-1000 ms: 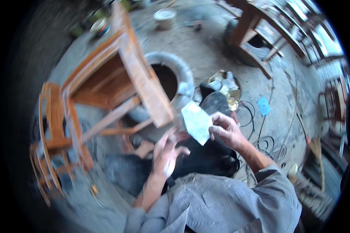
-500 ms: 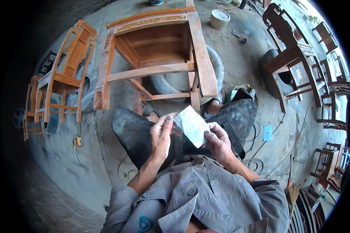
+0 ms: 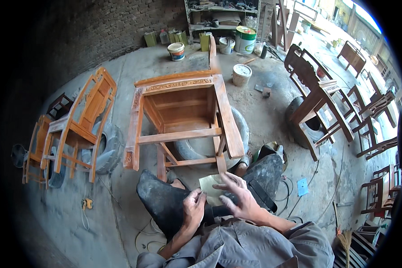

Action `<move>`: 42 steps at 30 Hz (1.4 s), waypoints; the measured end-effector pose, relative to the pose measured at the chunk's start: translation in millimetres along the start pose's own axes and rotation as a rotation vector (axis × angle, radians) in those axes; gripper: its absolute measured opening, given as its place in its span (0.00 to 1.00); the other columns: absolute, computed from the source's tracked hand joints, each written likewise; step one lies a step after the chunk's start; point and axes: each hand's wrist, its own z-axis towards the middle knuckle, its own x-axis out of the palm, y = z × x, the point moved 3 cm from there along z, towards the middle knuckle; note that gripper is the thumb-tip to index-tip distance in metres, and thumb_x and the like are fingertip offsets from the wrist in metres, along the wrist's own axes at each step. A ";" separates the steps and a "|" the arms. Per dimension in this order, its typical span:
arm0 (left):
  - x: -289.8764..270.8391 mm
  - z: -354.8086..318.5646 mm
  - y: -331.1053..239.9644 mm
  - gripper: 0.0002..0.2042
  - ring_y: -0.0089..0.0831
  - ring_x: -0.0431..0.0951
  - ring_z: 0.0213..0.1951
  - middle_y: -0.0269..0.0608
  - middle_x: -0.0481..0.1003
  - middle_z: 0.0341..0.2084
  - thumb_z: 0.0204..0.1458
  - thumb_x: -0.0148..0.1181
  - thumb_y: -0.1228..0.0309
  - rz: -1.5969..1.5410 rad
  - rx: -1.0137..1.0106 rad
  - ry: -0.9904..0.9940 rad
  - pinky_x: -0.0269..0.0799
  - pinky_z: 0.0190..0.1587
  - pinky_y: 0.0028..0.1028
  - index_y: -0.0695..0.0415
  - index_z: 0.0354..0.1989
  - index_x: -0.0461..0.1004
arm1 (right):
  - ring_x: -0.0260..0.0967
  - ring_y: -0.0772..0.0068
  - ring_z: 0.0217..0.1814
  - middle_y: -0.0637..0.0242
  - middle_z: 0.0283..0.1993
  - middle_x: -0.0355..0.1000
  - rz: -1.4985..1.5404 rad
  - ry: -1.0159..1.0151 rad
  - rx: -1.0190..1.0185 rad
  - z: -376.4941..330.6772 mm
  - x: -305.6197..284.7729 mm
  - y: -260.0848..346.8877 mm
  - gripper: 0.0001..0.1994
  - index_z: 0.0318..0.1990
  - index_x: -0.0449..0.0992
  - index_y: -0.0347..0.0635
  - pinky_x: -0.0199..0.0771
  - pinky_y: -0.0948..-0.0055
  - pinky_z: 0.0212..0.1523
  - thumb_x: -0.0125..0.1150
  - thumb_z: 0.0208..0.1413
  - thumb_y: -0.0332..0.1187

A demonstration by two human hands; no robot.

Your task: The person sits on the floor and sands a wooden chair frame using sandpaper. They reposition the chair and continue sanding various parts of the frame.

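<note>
Between thumb and fingers, my left hand (image 3: 194,209) pinches a small pale yellowish sheet of sandpaper (image 3: 206,183) by its lower left edge. My right hand (image 3: 239,196) is spread at the sheet's right side, fingers apart, covering part of it. Whether its fingertips touch the sheet, I cannot tell. Both hands look dusty, above my dark-clad lap. Just beyond my knees, a carved brown wooden chair (image 3: 178,139) lies tilted on a tyre (image 3: 242,128), its frame facing me. Pale dust coats some of its rails and legs.
More wooden chairs stand at left (image 3: 82,127) and at right (image 3: 321,100), beside tyres. Buckets, including a white one (image 3: 241,76), and a shelf (image 3: 223,27) are at the back. A blue sheet (image 3: 302,187), cables and a broom (image 3: 345,239) lie to the right; a yellow tool (image 3: 87,204) lies left.
My right hand has let go of the sandpaper and spread its fingers. The sheet now shows a yellowish face instead of a whitish one. The view has tipped up, bringing the back wall in.
</note>
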 end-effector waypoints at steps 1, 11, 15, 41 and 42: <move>1.9 0.0 5.1 0.07 0.14 0.67 0.27 0.28 0.73 0.25 0.62 0.56 0.73 -0.026 0.076 -0.018 0.64 0.29 0.20 0.64 0.41 0.76 | 0.60 0.51 0.68 0.60 0.62 0.71 0.142 0.010 0.092 -2.7 3.8 -14.5 0.40 0.73 0.47 0.39 0.48 0.59 0.72 0.62 0.58 0.35; 7.6 -1.6 -31.3 0.10 0.14 0.74 0.30 0.31 0.78 0.28 0.60 0.58 0.74 -0.063 -0.108 0.353 0.71 0.32 0.18 0.68 0.44 0.78 | 0.60 0.58 0.69 0.49 0.67 0.62 0.501 0.338 0.179 0.2 6.8 -29.2 0.41 0.70 0.51 0.31 0.59 0.62 0.67 0.63 0.59 0.47; 7.1 19.7 -35.0 0.10 0.29 0.80 0.20 0.44 0.79 0.24 0.61 0.55 0.72 -0.076 -0.314 0.502 0.73 0.19 0.22 0.67 0.37 0.76 | 0.61 0.47 0.67 0.41 0.66 0.59 -0.144 0.420 -0.102 -1.6 4.3 4.2 0.50 0.72 0.44 0.28 0.61 0.59 0.65 0.69 0.46 0.39; -182.5 317.9 -105.4 0.35 0.62 0.78 0.43 0.71 0.77 0.38 0.53 0.61 0.60 1.163 0.166 -0.494 0.73 0.48 0.49 0.67 0.63 0.53 | 0.47 0.54 0.77 0.58 0.70 0.60 -0.651 0.169 -0.073 61.9 -31.6 -78.2 0.44 0.67 0.61 0.40 0.39 0.51 0.77 0.66 0.33 0.31; -181.2 315.7 -101.8 0.35 0.62 0.78 0.43 0.71 0.77 0.38 0.53 0.61 0.60 1.188 0.181 -0.491 0.73 0.47 0.50 0.67 0.62 0.53 | 0.47 0.54 0.77 0.59 0.70 0.61 -0.636 0.189 -0.019 60.8 -34.3 -68.7 0.45 0.67 0.62 0.41 0.39 0.50 0.77 0.67 0.32 0.31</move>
